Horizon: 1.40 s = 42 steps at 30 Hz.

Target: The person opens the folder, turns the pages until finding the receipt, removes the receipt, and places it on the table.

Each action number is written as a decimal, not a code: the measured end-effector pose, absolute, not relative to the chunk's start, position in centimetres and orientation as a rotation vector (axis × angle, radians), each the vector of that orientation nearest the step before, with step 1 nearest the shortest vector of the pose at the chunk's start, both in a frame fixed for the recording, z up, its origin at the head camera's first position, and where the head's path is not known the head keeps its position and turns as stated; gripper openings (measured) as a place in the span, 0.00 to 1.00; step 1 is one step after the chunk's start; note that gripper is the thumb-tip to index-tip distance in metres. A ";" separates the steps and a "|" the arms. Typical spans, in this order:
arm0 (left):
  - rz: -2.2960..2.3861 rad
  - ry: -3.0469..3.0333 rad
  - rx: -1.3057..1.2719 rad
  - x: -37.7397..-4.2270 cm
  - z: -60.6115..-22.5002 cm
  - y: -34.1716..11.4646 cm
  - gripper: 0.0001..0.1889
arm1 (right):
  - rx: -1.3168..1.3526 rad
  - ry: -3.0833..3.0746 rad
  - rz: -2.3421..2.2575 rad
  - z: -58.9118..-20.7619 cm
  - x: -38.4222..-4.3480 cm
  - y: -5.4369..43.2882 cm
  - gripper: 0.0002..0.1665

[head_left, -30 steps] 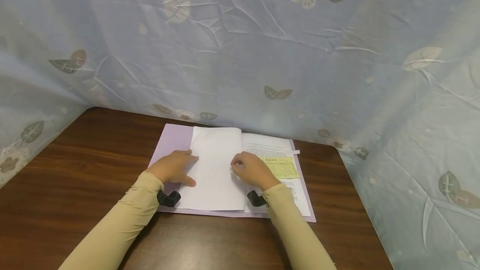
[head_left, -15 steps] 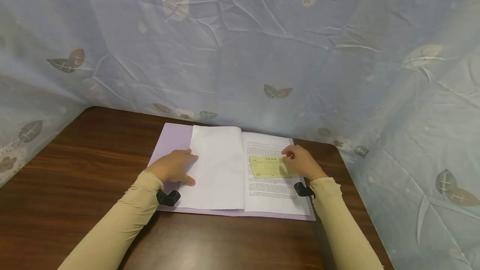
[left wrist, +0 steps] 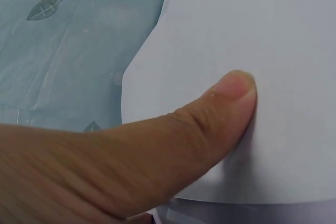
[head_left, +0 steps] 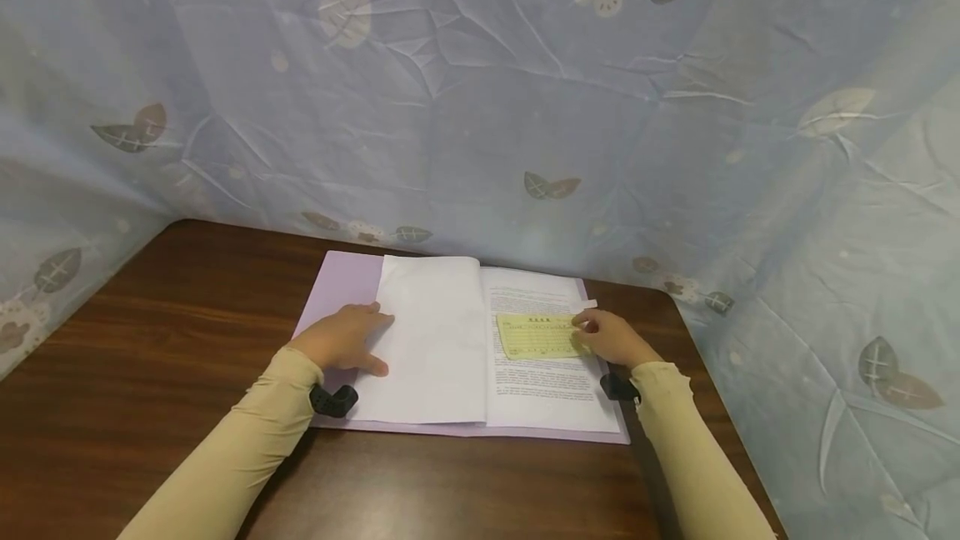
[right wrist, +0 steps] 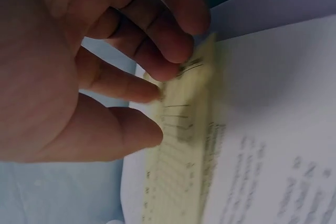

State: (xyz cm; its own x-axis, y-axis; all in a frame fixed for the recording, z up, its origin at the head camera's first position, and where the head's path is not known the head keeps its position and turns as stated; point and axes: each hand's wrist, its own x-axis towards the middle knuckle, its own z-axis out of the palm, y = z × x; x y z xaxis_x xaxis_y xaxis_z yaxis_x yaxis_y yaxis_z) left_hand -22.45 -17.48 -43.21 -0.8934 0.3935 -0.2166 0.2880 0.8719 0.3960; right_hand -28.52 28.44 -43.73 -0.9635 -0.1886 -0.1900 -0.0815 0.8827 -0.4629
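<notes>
A purple folder [head_left: 345, 273] lies open on the table, holding white sheets. My left hand [head_left: 341, 338] rests with spread fingers on the left of a turned-over blank page [head_left: 435, 340]; its thumb [left wrist: 210, 111] lies on that page in the left wrist view. At the right, a yellow printed slip [head_left: 534, 336] lies over a page of printed text [head_left: 555, 407]. My right hand [head_left: 613, 340] is at the slip's right end. In the right wrist view, the thumb [right wrist: 134, 132] and index fingertip are apart, right at the slip, while the other fingers bend loosely over its end.
A small white tab [head_left: 589, 304] sticks out past the printed page's right edge. Dark brown wooden table [head_left: 420, 482] surrounds the folder. A pale blue patterned cloth [head_left: 480, 107] hangs behind and along both sides. Black straps with cameras sit on both wrists.
My right hand has moved right, from the blank page's right side to the slip's right end, then slightly lower, uncovering the slip's left part. The left hand has stayed on the page.
</notes>
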 end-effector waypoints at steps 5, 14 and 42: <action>0.537 2.759 0.517 -22.4 -43.2 -17.5 0.47 | -0.124 2.815 -0.703 -44.4 -28.7 29.0 0.38; 0.541 2.766 0.527 -22.3 -43.0 -17.5 0.46 | -0.087 2.819 -0.769 -45.1 -29.3 29.6 0.32; 0.498 2.750 0.579 -22.4 -42.5 -18.3 0.45 | -0.128 2.858 -1.086 -42.2 -28.0 35.4 0.14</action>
